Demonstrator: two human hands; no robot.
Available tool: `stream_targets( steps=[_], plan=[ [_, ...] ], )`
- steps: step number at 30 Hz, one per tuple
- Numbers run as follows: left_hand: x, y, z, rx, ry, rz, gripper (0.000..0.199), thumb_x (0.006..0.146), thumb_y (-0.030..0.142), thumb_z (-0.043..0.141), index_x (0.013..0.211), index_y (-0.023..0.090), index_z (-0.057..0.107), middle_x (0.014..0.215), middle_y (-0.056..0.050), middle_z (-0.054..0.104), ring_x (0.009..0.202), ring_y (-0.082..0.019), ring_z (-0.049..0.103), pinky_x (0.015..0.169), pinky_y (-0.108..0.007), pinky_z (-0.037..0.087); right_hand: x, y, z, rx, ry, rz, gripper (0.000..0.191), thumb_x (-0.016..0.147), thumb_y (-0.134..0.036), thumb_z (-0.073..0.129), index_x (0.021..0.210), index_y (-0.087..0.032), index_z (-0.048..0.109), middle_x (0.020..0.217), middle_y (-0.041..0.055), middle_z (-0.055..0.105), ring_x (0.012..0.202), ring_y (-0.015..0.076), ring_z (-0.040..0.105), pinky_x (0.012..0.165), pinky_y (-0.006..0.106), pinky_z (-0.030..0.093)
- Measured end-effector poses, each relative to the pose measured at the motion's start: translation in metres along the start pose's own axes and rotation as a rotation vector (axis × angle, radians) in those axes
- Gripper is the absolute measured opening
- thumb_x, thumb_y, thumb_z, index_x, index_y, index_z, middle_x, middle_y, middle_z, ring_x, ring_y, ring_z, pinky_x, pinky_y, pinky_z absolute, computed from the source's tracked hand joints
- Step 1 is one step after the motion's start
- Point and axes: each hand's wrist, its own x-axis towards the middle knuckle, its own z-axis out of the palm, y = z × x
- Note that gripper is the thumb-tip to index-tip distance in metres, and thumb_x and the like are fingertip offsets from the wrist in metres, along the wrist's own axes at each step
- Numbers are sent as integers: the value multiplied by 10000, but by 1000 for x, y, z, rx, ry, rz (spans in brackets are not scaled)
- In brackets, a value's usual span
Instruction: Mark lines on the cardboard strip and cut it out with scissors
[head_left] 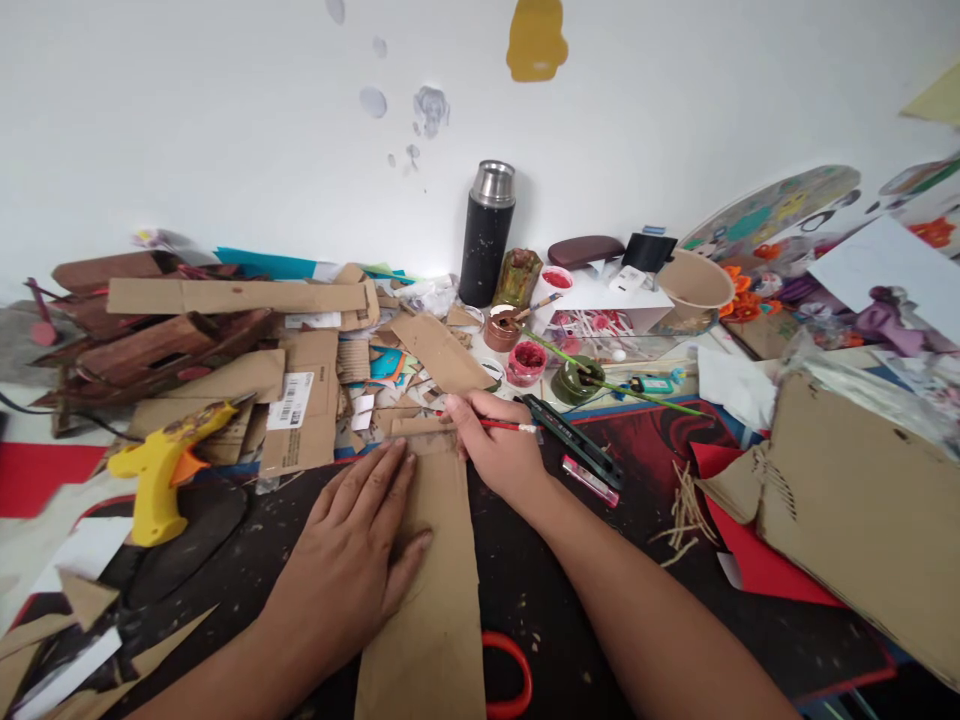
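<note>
A long brown cardboard strip [435,600] lies lengthwise in front of me on the dark mat. My left hand [352,535] rests flat on its left side, fingers stretched forward and thumb apart. Under those fingertips a see-through strip, which looks like a ruler [431,440], crosses the cardboard near its far end. My right hand [499,440] grips a red pencil [502,425] at the far right corner of the cardboard; its point is hard to make out. Close to the right hand lie a dark green cutter knife [574,440] and a small pink-labelled tube [591,481].
A yellow glue gun [169,470] lies at left beside cardboard scraps. Red scissor handles [510,675] poke out from under the strip. Behind stand paint pots [526,363] and a black flask [487,235]. A large cardboard piece [870,530] occupies the right.
</note>
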Motion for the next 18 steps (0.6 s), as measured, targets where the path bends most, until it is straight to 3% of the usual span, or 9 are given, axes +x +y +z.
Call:
stream_targets(
  steps=[18],
  plan=[
    [1,0,-2,20,1,28,638,1094,432,467,1552,-9,527,1595,-271,612,1424,-412,589,1167,-519,431,0,-3,-1,0,-11,6,414,1101,-407,555,730,-231,610,577,-36,578,586,148,570,634,271,429]
  ],
)
